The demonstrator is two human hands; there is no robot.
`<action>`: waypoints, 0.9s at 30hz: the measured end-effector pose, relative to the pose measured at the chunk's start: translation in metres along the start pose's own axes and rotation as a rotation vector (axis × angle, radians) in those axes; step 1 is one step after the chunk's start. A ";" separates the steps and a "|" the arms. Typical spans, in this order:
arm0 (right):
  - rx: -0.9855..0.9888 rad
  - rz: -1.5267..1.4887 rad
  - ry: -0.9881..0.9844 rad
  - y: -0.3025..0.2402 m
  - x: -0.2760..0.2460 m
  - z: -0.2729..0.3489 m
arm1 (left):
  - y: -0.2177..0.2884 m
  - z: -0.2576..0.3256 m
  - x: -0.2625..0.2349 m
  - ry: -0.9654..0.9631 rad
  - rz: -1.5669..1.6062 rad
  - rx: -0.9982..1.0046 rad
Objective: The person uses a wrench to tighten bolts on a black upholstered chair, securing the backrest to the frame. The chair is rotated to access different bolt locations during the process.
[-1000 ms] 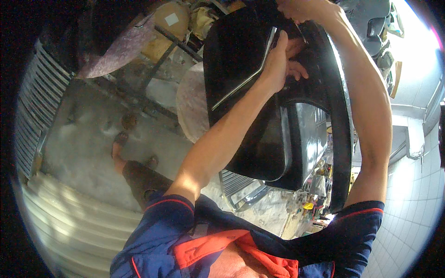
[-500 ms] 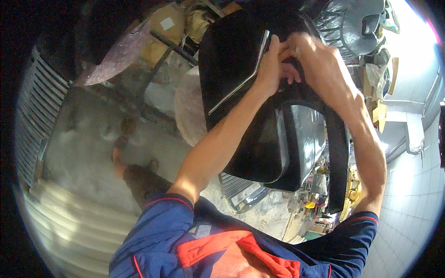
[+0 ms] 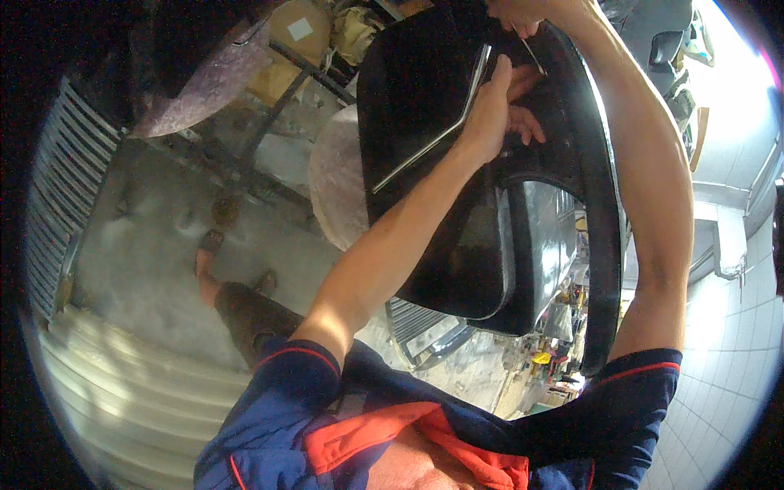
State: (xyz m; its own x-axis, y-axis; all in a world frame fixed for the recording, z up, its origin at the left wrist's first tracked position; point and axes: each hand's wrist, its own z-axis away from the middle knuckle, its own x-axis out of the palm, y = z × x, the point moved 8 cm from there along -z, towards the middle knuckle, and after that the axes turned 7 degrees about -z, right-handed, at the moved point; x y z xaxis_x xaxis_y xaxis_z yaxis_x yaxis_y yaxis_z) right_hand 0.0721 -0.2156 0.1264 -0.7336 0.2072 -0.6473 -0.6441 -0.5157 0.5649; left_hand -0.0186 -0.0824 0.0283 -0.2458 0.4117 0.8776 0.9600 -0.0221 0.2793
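Observation:
A large glossy black piece (image 3: 433, 245) with a curved opening fills the middle of the head view. My left hand (image 3: 494, 114) lies against its upper part, fingers stretched and apart. A thin shiny bent metal strip (image 3: 420, 159) runs over the black surface past that hand; whether it is loose or fixed there is unclear. At the top edge, partly cut off, my right hand (image 3: 523, 12) is closed on a thin metal rod (image 3: 532, 55). The rod's far end points down towards my left fingertips.
Grey slatted metal (image 3: 73, 188) stands at the far left, above pale ridged material (image 3: 122, 392). A round pinkish board (image 3: 335, 175) sits behind the black piece. Various goods (image 3: 547, 359) are piled beyond it, near a white tiled surface (image 3: 719, 327). Another person's leg (image 3: 208, 282) shows at left.
My right hand has moved up and away from my left hand, and the thin rod now shows. My left hand and the black piece have shifted slightly right.

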 end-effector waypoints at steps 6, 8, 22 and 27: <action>-0.269 0.083 0.499 -0.066 0.000 0.132 | -0.002 -0.003 -0.020 0.071 -0.002 0.011; -0.445 0.127 0.532 -0.093 0.046 0.181 | -0.011 -0.009 -0.025 0.124 0.008 0.029; -0.462 0.839 0.092 -0.085 -0.004 0.094 | 0.000 -0.001 -0.009 0.049 -0.025 -0.022; -0.198 0.394 0.073 -0.046 -0.018 0.050 | -0.006 -0.004 0.009 -0.013 0.028 -0.008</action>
State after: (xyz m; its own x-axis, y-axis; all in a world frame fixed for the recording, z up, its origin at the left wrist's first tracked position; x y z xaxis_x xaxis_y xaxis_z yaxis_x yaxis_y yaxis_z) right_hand 0.1038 -0.1537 0.1377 -0.8930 -0.0929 -0.4404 -0.2591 -0.6941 0.6717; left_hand -0.0269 -0.0822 0.0358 -0.2174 0.4224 0.8799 0.9653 -0.0404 0.2579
